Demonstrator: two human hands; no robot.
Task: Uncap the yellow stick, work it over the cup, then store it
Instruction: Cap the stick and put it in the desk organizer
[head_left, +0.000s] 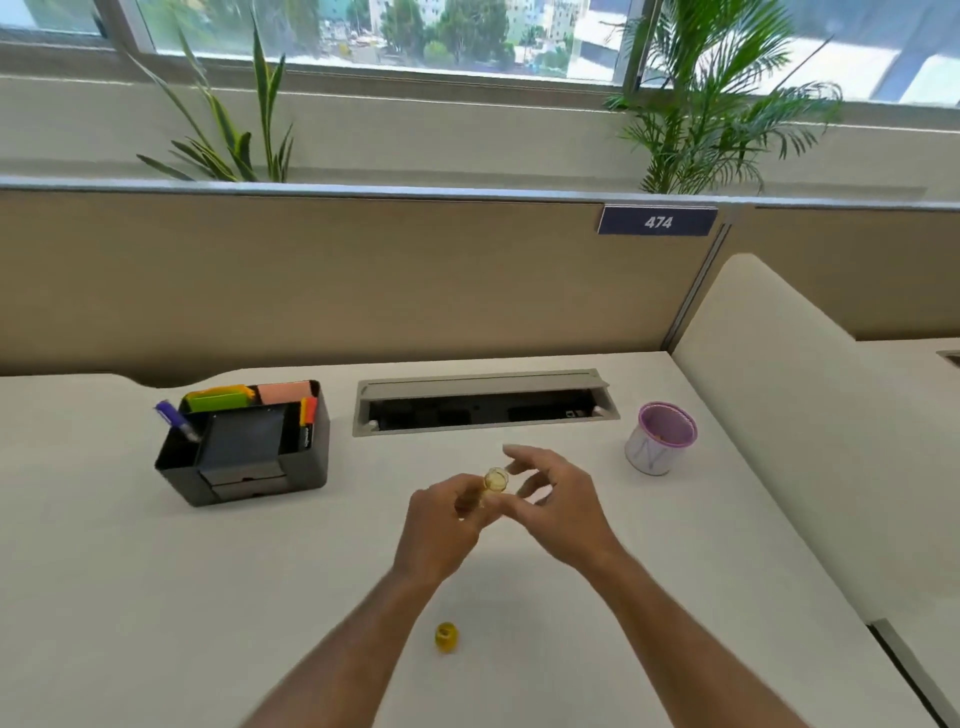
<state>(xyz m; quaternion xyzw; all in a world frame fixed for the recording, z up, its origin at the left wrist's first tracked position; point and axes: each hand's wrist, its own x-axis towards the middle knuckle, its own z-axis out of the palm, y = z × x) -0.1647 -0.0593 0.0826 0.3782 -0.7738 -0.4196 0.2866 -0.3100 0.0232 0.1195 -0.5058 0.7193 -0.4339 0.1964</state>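
My left hand (447, 525) is closed around the yellow stick (493, 480), whose uncapped round end points up and away from me above the desk. My right hand (550, 499) hovers just to the right of that end, fingers spread, its fingertips close to the stick's tip; whether they touch it I cannot tell. The yellow cap (446, 637) lies by itself on the white desk (156, 597) below my forearms. The cup (658, 439), white with a purple rim, stands at the far right of the desk, well away from both hands.
A black desk organiser (244, 457) with a purple pen, markers and coloured notes sits at the left. A grey cable tray (483, 402) with an open lid lies behind my hands. A beige partition runs along the back, and a white side panel (805, 441) rises on the right.
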